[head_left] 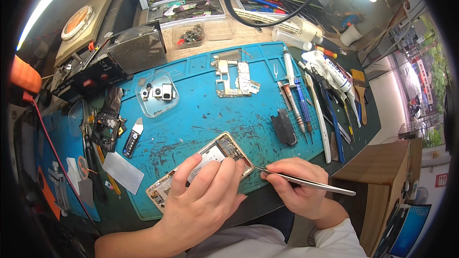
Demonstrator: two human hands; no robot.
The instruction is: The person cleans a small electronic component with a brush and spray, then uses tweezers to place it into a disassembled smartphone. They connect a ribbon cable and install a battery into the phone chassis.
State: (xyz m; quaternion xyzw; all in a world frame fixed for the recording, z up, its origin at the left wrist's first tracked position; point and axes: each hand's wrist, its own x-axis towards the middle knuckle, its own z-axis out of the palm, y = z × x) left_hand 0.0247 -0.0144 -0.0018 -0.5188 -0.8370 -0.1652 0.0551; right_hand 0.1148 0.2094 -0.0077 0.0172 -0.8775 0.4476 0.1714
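An opened smartphone [217, 152] with a pale gold frame lies slanted on the blue work mat, its battery and inner parts exposed. My left hand [203, 191] reaches over it from the near side, fingers bent across the battery and holding the phone against the mat. Part of the phone's middle is hidden beneath that hand. Metal tweezers [311, 183] are pinched in my right hand [299, 186]. Their tips reach the phone's right end, near the frame's edge; whether they grip anything there is too small to tell.
A bare phone circuit board [234, 79] lies farther back on the mat [191, 110]. Left of it, a clear plastic dish [157, 107] holds small camera modules. Screwdrivers [301, 107], brushes and more tools line the right side. A small knife [133, 138] and a grey plate [123, 172] lie left.
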